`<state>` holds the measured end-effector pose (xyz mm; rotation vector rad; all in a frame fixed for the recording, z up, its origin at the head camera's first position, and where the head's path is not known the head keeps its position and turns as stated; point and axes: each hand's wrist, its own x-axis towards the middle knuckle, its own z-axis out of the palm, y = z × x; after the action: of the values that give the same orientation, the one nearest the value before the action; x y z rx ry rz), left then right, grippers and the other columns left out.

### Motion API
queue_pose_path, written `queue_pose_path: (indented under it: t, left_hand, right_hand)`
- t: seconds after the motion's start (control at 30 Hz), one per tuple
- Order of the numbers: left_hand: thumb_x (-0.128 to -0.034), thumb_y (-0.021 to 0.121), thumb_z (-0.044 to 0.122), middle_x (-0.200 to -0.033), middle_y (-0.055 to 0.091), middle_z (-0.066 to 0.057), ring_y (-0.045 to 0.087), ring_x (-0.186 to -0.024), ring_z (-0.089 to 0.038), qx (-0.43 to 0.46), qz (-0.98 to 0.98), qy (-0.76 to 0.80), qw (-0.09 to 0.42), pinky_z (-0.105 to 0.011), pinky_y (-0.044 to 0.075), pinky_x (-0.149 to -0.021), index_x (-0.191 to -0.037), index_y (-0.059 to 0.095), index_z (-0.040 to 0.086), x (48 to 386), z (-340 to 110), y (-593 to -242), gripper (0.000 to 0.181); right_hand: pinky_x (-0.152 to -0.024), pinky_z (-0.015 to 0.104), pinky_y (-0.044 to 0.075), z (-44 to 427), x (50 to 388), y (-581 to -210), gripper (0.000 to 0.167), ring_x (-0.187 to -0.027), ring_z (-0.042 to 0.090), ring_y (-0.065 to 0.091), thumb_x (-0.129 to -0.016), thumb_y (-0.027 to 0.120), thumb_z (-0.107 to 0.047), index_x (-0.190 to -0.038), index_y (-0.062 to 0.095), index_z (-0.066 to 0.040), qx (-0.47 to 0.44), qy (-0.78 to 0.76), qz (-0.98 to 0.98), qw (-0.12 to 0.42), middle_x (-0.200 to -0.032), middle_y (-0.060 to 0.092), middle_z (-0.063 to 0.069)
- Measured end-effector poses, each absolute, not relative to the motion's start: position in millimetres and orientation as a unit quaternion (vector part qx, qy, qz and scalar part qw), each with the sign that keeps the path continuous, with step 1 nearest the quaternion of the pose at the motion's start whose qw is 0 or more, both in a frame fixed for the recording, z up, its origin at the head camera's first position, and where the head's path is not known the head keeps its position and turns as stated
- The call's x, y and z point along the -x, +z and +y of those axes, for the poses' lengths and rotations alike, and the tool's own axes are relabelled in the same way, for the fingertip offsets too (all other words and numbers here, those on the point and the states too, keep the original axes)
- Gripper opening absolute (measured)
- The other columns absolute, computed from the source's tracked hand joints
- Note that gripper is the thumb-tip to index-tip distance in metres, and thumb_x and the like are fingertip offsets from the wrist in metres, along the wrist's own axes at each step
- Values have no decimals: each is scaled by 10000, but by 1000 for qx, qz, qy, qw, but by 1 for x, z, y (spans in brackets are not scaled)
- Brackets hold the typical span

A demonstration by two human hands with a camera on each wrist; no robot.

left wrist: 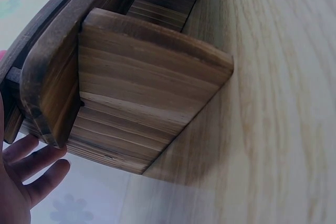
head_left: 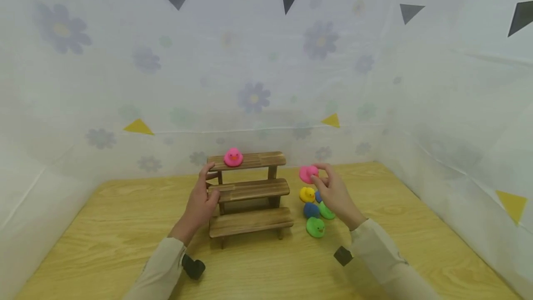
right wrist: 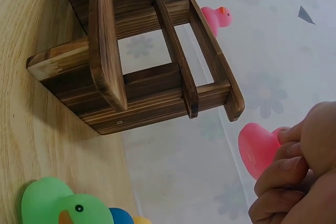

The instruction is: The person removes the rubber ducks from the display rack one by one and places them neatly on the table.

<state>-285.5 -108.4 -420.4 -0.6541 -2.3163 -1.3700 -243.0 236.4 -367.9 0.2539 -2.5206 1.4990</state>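
A wooden three-tier stand [head_left: 250, 191] stands on the table. My left hand [head_left: 200, 205] grips its left end, the thumb on the middle plank and the fingers behind. In the left wrist view, the fingertips of that hand [left wrist: 16, 182] touch the edge of a plank. My right hand [head_left: 337, 196] pinches a pink rubber duck [head_left: 308, 174] between thumb and fingers, in the air right of the stand. Another pink rubber duck [head_left: 233, 157] sits on the top plank, toward its left end.
Right of the stand, a cluster of rubber ducks lies on the table [head_left: 145, 226]: a yellow duck [head_left: 307, 194], blue ones [head_left: 311, 210] and green ones [head_left: 315, 227]. A white flower-patterned sheet [head_left: 254, 59] with triangles hangs behind and along the sides.
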Motion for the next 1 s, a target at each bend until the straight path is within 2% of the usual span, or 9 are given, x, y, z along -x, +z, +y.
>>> queue_pose_path:
  t: [0.1,0.13,0.27,0.33,0.43,0.53,0.63,0.77,1.0]
  left_hand:
    - [-924,427,15,-1400,442,-188,608,-958,-311,223,-826,-486,179,-272,374,-484,-1503,199,252,284,-111,-420,666]
    - [-925,426,15,-1400,441,-184,611,-862,-288,220,-827,-486,179,-269,365,-470,-1503,197,260,284,-112,-420,669]
    - [-926,427,14,-1392,456,-175,565,-733,-229,219,-829,-481,184,-262,354,-453,-1504,195,274,285,-114,-418,675]
    - [-925,429,13,-1391,460,-177,574,-785,-240,223,-827,-482,184,-260,355,-454,-1504,196,272,285,-113,-417,676]
    - [-922,428,7,-1392,459,-185,589,-866,-270,224,-826,-484,184,-261,356,-452,-1504,198,269,286,-113,-418,678]
    - [-919,430,8,-1394,457,-187,601,-897,-295,225,-824,-486,185,-264,360,-461,-1502,202,266,286,-113,-418,677]
    - [-915,431,8,-1395,458,-190,602,-972,-325,230,-823,-484,191,-270,377,-489,-1501,206,252,286,-112,-419,674]
    - [-907,431,-2,-1395,457,-198,565,-1092,-367,236,-821,-480,200,-290,414,-573,-1498,216,222,286,-112,-420,667]
    - [-914,427,16,-1411,442,-192,603,-941,-340,227,-823,-485,192,-285,395,-505,-1495,213,241,284,-111,-419,659]
  right_hand:
    - [-389,218,266,238,240,-369,361,-399,84,268,-1007,492,-251,-1341,436,-126,-95,512,-848,96,-556,411,26]
    - [-385,217,269,239,239,-369,364,-398,81,267,-1008,490,-251,-1343,436,-121,-96,513,-848,97,-583,469,43]
    - [-384,215,271,245,234,-369,374,-389,65,261,-1011,487,-248,-1354,429,-110,-91,503,-853,106,-839,684,183]
    - [-385,215,267,249,231,-370,381,-386,59,256,-1012,485,-245,-1358,425,-99,-85,495,-858,112,-923,705,204]
    - [-382,209,276,255,227,-373,391,-376,58,264,-1015,477,-258,-1365,410,-97,-78,490,-862,102,-704,631,109]
    - [-378,207,291,261,223,-377,389,-373,60,283,-1017,473,-249,-1362,400,-85,-76,502,-857,90,-556,424,5]
    - [-378,212,303,266,218,-382,380,-378,61,297,-1017,473,-229,-1352,398,-66,-80,512,-851,84,-538,379,-30]
    - [-416,221,323,270,212,-388,394,-421,63,320,-1014,480,-203,-1356,383,-33,-77,522,-846,76,-561,394,-4]
    - [-447,197,310,275,207,-397,361,-474,33,340,-1005,493,-144,-1315,401,16,-76,518,-848,86,-584,414,-19]
